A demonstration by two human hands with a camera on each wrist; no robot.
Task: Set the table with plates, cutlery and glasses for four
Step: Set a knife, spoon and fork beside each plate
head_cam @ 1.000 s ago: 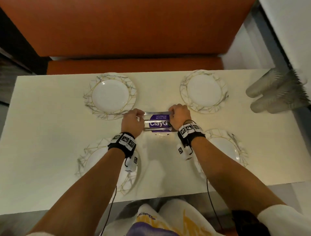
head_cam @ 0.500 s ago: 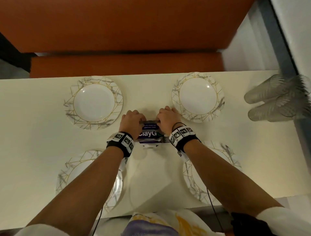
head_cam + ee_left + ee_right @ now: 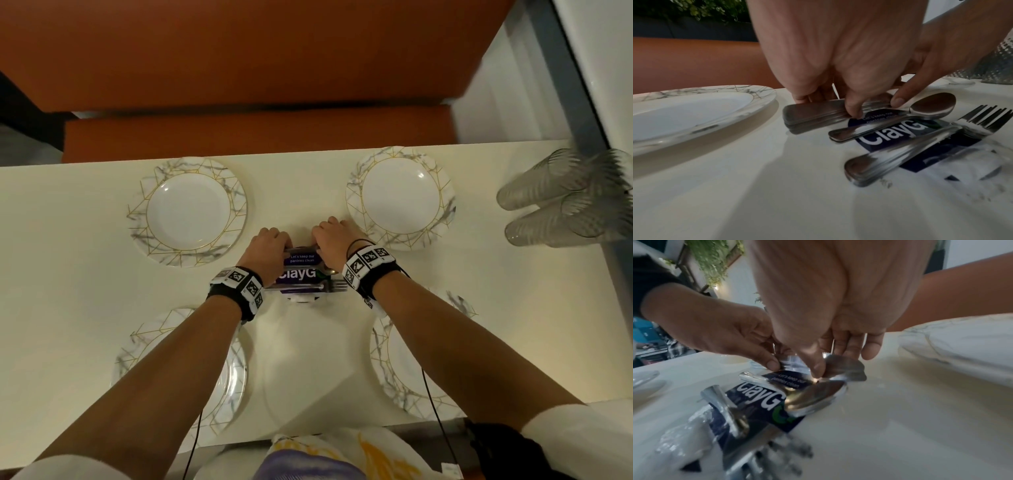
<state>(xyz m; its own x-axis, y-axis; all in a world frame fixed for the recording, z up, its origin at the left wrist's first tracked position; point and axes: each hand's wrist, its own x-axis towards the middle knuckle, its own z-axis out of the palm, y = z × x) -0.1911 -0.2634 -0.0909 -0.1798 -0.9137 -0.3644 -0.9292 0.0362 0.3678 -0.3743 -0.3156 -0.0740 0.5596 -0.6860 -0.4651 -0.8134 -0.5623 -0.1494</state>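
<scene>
Cutlery lies in three stacks on a purple label (image 3: 297,277) at the table's middle: knives (image 3: 818,113) farthest, spoons (image 3: 929,108) in between, forks (image 3: 982,120) nearest. My left hand (image 3: 270,246) pinches the knives' handle end between thumb and fingers. At the blade end (image 3: 844,368), my right hand (image 3: 334,236) pinches the same knives. Four marble-rimmed plates stand around: far left (image 3: 187,210), far right (image 3: 400,197), near left (image 3: 236,377) and near right (image 3: 394,370), the near two partly under my forearms.
Several clear ribbed glasses (image 3: 561,202) lie stacked on their sides at the table's right end. An orange bench (image 3: 257,130) runs along the far edge of the cream table (image 3: 68,274). The near edge is at my body.
My hands have drawn closer together over the cutlery and closed round the far stack of knives. The head view has shifted, so the table sits lower in the picture.
</scene>
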